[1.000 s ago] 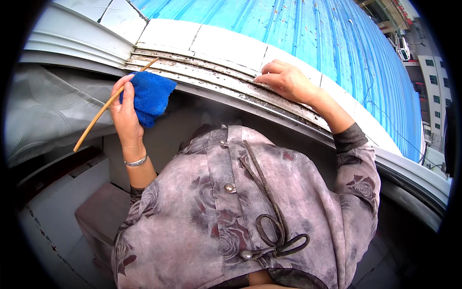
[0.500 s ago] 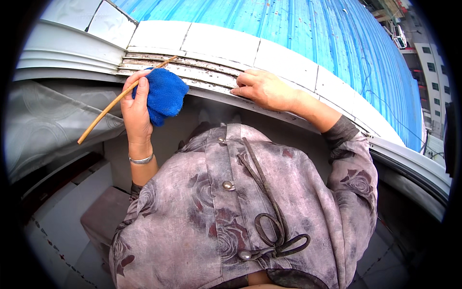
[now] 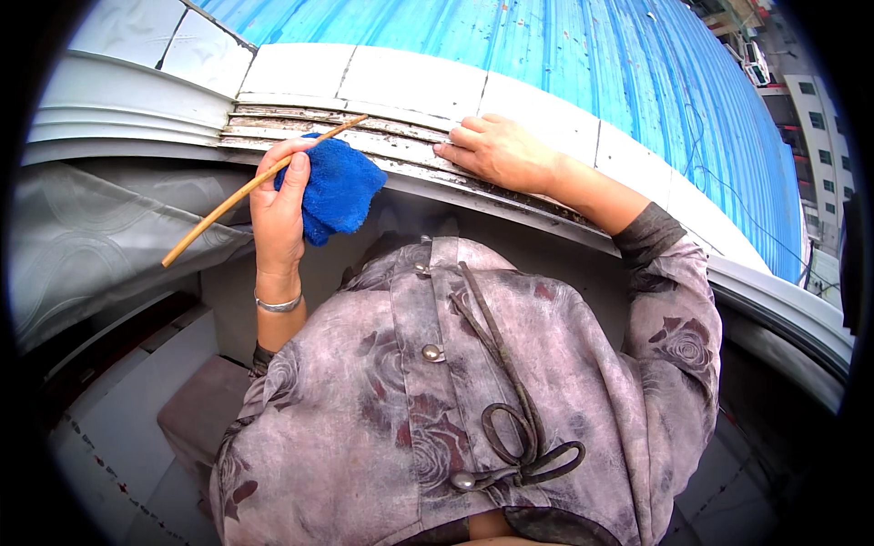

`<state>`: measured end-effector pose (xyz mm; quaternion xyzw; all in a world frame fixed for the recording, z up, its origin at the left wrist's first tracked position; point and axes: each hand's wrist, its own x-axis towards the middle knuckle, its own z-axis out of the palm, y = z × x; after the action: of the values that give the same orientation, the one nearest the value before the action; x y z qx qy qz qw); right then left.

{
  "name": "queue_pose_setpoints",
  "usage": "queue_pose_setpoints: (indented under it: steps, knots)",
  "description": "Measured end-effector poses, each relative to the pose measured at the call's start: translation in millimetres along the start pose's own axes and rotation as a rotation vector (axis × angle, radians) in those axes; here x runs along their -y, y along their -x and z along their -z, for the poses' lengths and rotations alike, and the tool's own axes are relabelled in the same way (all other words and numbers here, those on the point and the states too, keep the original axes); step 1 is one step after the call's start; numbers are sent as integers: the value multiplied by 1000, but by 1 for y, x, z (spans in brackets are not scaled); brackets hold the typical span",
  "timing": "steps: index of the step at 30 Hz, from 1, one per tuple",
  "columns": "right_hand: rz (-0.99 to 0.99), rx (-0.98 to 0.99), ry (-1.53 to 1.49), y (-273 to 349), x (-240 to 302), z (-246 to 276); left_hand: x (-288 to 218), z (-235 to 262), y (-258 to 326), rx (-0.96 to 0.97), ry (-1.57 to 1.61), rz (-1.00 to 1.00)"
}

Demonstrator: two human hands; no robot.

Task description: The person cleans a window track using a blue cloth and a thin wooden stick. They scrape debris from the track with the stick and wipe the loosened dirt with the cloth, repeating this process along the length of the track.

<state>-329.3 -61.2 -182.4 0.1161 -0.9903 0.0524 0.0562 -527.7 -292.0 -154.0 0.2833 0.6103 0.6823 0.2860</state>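
My left hand (image 3: pixel 284 196) is closed around a thin wooden stick (image 3: pixel 215 218) and a blue cloth (image 3: pixel 339 193). The stick slants across the fingers, and its far tip reaches over the window track (image 3: pixel 401 146). Beneath it the cloth hangs bunched by the track's near edge. Dark dirt lines the grooves of this pale, narrow track. My right hand (image 3: pixel 501 155) rests palm down across the track and the white tiles (image 3: pixel 410 80), fingers bent and slightly apart, with nothing visible in it. Its palm side is hidden.
Beyond the tiled ledge spreads a blue corrugated roof (image 3: pixel 583 55). A white window frame (image 3: pixel 127 105) stands at the left, with a grey patterned curtain (image 3: pixel 100 227) below it. Buildings and a vehicle show far right. A brownish block-shaped item (image 3: pixel 205 400) sits at lower left.
My left hand has moved right with the stick and the cloth. The right hand has shifted slightly, its fingers rising a little farther over the tiles.
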Motion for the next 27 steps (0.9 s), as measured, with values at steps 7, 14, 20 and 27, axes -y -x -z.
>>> queue_pose_setpoints:
  steps: [7,14,20,27]
  knots:
    - [47,91,-51,34,-5,12,3,-4,9,-33,19,40]
    - [-285,-198,241,59,-69,40,2,-3,13,-76,4,43]
    - [-105,-95,-469,25,10,15,3,-17,15,7,-1,46]
    - [-272,-176,-488,45,7,49,-8,-53,14,259,-289,-87]
